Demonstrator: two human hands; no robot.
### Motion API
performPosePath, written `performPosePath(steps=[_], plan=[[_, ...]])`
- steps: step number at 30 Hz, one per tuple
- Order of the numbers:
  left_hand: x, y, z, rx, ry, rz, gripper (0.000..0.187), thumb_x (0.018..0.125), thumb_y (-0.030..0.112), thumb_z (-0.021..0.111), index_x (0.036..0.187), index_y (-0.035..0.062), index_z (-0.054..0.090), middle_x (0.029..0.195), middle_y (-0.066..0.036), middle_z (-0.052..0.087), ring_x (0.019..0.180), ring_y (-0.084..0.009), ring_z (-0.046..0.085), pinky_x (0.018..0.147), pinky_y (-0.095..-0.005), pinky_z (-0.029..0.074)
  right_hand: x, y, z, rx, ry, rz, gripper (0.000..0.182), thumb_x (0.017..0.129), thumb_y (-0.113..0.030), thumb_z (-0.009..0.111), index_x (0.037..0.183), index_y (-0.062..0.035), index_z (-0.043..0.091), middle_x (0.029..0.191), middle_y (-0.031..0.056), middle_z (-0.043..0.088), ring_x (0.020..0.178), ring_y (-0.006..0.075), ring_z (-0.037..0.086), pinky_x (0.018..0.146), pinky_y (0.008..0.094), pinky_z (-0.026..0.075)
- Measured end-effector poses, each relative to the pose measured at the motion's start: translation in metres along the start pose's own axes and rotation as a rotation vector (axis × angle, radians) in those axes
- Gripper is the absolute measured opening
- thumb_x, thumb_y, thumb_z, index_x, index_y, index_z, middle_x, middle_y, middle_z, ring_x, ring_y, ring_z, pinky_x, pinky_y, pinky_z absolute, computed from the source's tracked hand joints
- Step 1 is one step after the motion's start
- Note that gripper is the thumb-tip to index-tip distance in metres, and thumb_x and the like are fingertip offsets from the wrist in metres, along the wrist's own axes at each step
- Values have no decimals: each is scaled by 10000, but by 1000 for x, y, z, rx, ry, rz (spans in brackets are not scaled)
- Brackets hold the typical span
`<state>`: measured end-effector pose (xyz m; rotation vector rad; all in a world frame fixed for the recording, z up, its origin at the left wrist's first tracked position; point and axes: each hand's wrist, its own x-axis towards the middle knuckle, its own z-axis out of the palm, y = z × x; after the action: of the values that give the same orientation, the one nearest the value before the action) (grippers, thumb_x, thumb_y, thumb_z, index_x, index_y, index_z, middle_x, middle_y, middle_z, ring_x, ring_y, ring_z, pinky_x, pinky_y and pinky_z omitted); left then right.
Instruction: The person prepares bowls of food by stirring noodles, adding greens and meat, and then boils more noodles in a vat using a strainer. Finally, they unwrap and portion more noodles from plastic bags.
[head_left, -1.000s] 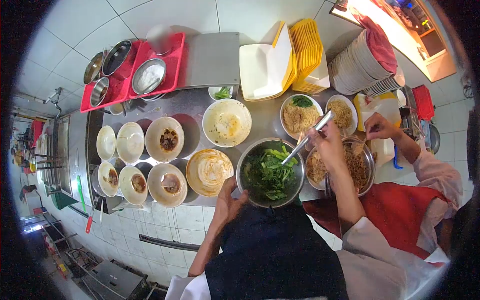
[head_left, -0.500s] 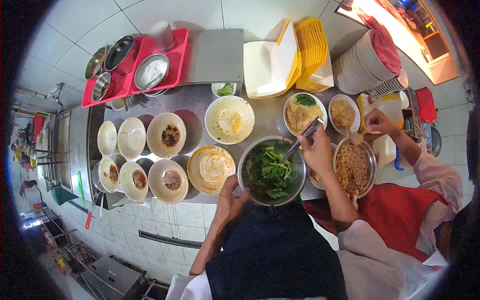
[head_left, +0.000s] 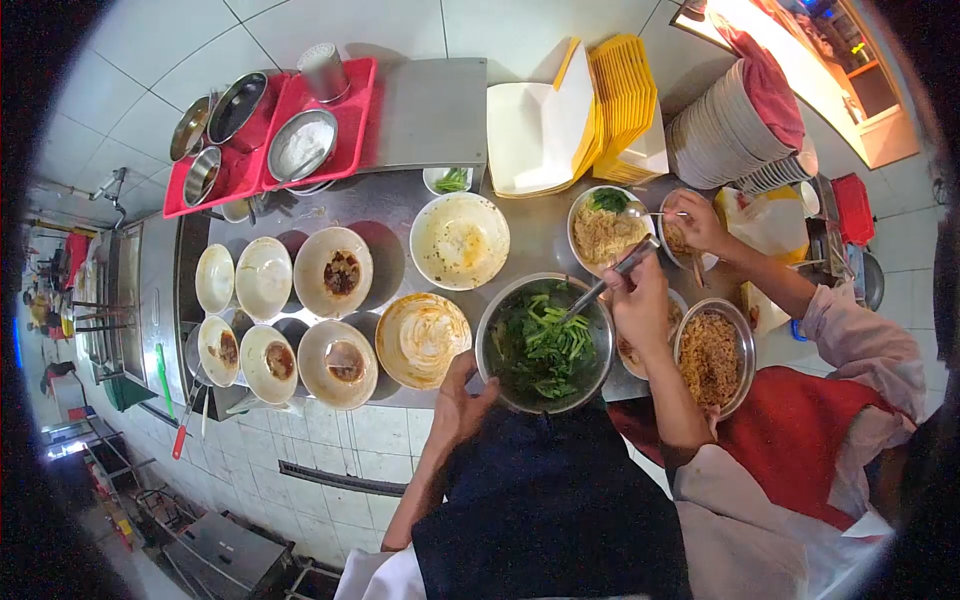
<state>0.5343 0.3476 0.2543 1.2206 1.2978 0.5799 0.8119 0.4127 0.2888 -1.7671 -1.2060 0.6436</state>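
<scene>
A steel bowl (head_left: 490, 385) of chopped leafy greens (head_left: 545, 340) stands at the counter's front edge. My left hand (head_left: 462, 400) holds the left side of its rim. My right hand (head_left: 638, 295) is closed round metal tongs (head_left: 610, 278), whose tips reach into the greens. Just behind that hand is a bowl of noodles (head_left: 605, 235) with brown topping and a green leaf. Another bowl (head_left: 628, 355) is partly hidden by my right forearm. Left of the greens sits a bowl smeared with sauce (head_left: 422, 340).
A co-worker's hand (head_left: 697, 220) holds a spoon over the noodle bowls, beside a steel bowl of brown topping (head_left: 715, 360). Several sauce bowls (head_left: 335, 272) stand left. Behind are red trays (head_left: 362, 110), yellow cartons (head_left: 625, 95) and stacked bowls (head_left: 720, 130).
The co-worker's hand has moved left with a spoon to the noodle bowl, and the topping bowl has shifted slightly right. My right hand and tongs have moved a little right; my left hand stays in place.
</scene>
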Motion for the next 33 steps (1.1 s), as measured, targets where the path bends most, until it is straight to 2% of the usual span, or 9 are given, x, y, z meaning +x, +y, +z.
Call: performPosePath(steps=[4,8,13,14,25,26,27,30,33], plan=[[0,2,-2,26,-4,4,409,857,51,653,1245,26,526,1175,-126,618,1155,-240,569,964,-394,466,12,-1,-17,76,-39,159,275,844,-25,664,1046,-7,477,828,98,620,726,177,611,646,316,489],[0,-4,-1,52,-6,22,435,858,66,652,1270,34,514,1190,-135,617,1162,-254,571,946,-401,478,18,1,-16,141,-31,104,243,849,-15,646,1032,-2,488,816,96,615,716,164,610,651,307,489],[1,-1,-3,84,-28,-14,446,861,72,647,1282,33,506,1194,-140,615,1156,-264,577,916,-403,498,-7,-15,5,-330,-131,-117,321,828,-93,670,1062,17,480,882,215,637,822,443,619,700,497,469],[1,0,0,12,13,24,381,844,58,646,1209,21,543,1165,-146,603,1127,-263,576,935,-378,468,-13,-14,11,-330,-133,-119,321,828,-93,670,1062,17,480,882,215,637,822,443,619,700,497,469],[0,12,2,34,51,60,304,805,48,653,1095,8,572,1106,-161,569,1049,-295,574,903,-367,468,-16,8,17,-180,-24,80,358,856,-136,692,1088,23,470,876,189,658,789,312,666,695,395,509],[0,4,1,69,18,45,364,828,57,652,1174,22,546,1134,-143,591,1090,-268,578,871,-374,503,-12,14,14,-214,7,84,343,860,-121,688,1091,17,475,896,180,661,790,287,667,702,378,512],[0,1,0,104,-14,30,424,850,66,651,1253,35,521,1162,-125,613,1131,-240,583,839,-380,537,-7,28,19,162,80,99,341,856,-95,691,1102,7,478,929,142,658,802,237,657,710,345,516],[-1,4,0,11,-4,7,429,853,67,652,1259,34,517,1168,-123,613,1125,-243,589,838,-377,539,2,25,-1,98,119,44,345,855,-85,694,1102,3,470,999,119,637,831,204,632,720,325,517],[-2,16,1,10,21,3,436,857,67,650,1268,34,510,1172,-121,614,1119,-243,594,856,-378,530,8,4,-24,279,23,286,344,877,-108,682,1124,-10,464,1042,121,612,849,173,611,723,298,516]])
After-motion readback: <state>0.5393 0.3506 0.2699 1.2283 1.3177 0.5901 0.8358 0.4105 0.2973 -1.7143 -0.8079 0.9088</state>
